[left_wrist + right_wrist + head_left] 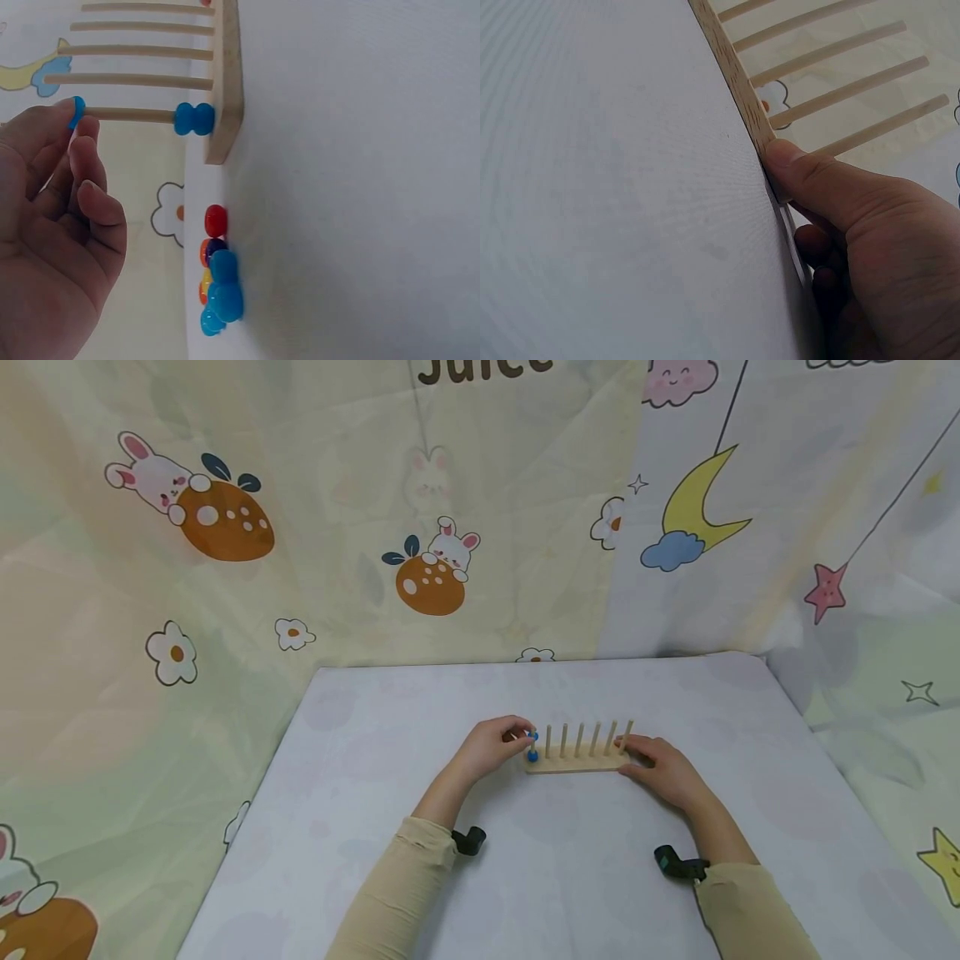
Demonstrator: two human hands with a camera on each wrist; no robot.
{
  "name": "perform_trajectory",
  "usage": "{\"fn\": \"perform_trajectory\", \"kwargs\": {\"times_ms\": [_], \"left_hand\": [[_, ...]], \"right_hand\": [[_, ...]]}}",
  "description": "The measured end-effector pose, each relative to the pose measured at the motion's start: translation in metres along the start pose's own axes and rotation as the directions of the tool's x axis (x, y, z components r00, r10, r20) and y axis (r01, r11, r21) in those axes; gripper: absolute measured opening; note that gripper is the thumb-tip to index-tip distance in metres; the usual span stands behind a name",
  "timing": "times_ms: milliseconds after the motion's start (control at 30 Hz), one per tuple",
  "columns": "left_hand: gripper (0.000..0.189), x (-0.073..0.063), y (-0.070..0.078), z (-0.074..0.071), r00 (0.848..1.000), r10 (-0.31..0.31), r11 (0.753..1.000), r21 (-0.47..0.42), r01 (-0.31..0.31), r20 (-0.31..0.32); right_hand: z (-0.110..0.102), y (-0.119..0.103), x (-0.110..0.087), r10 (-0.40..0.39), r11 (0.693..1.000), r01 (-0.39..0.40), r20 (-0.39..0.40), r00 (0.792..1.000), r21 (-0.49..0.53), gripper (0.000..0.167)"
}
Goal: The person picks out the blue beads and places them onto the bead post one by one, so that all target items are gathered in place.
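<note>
A wooden pegboard (577, 765) with a row of upright pegs lies on the table. My left hand (497, 743) is at its left end, thumb and finger pinching a blue bead (78, 111) at the tip of the end peg. Lower on that same peg, blue beads (193, 118) sit against the base. The other pegs in view carry no beads. At the opposite end, my right hand (663, 768) grips the board, its thumb (786, 154) pressed on the edge beside the last peg.
Loose beads lie on the table past the board's left end, among them a red bead (216, 220) and blue beads (226, 300); in the head view my left hand hides them. A patterned cloth (517, 527) hangs behind the white table (570, 868).
</note>
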State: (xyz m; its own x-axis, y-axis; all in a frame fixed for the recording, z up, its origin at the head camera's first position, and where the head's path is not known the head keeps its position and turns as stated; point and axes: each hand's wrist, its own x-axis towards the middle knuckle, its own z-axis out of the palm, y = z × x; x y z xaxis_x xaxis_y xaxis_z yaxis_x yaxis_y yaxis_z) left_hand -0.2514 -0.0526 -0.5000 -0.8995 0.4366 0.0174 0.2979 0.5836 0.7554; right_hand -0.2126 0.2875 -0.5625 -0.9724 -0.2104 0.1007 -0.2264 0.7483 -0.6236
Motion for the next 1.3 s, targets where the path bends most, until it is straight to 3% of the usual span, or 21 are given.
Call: {"fn": "perform_trajectory", "kwargs": {"times_ms": [367,833,1300], "left_hand": [[0.026,0.001,-0.014,0.012,0.999,-0.026,1.0,-0.009,0.026,0.025],[0.031,-0.001,-0.02,0.02,0.995,-0.072,0.997,0.03,0.07,0.071],[0.037,-0.007,-0.024,0.02,0.994,-0.085,0.996,0.038,0.082,0.068]], "right_hand": [[-0.002,-0.001,0.0,0.017,1.0,-0.017,0.018,1.0,0.008,0.05],[-0.002,0.0,0.0,0.02,1.0,-0.02,0.018,1.0,0.007,0.05],[-0.002,0.0,0.0,0.032,0.999,-0.032,0.025,0.999,0.011,0.052]]}}
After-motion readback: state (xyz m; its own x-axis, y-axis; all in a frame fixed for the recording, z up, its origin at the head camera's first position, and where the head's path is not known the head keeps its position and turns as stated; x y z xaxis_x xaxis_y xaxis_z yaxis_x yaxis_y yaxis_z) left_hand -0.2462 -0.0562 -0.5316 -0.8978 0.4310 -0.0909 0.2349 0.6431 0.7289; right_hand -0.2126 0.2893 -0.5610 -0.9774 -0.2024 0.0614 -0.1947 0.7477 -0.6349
